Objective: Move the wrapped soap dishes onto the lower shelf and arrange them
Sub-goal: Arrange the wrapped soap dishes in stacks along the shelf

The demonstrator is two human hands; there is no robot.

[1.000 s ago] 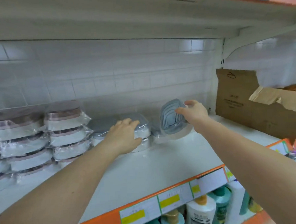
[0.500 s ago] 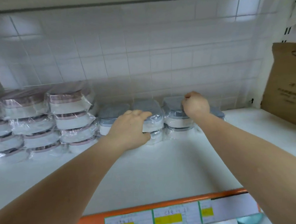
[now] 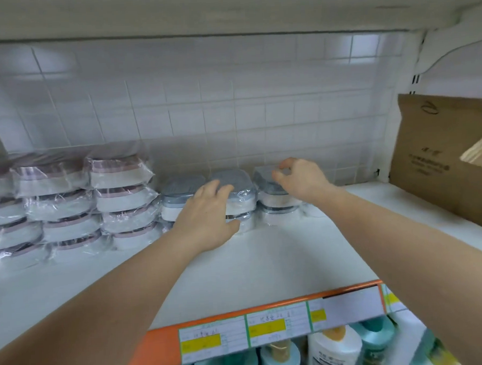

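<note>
Our left hand (image 3: 208,214) presses flat on the middle soap dish stack (image 3: 236,202); just right of it, our right hand (image 3: 301,179) hovers, fingers loosely parted. Slippery wrap could let either stack topple.

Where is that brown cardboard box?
The cardboard box stands at the far right of the white shelf, against the tiled wall, right of the right hand.

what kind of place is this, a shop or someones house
Most likely a shop aisle: price labels line the orange shelf edge, identical wrapped soap dishes sit stacked in rows, and bottles fill the shelf below.
</note>
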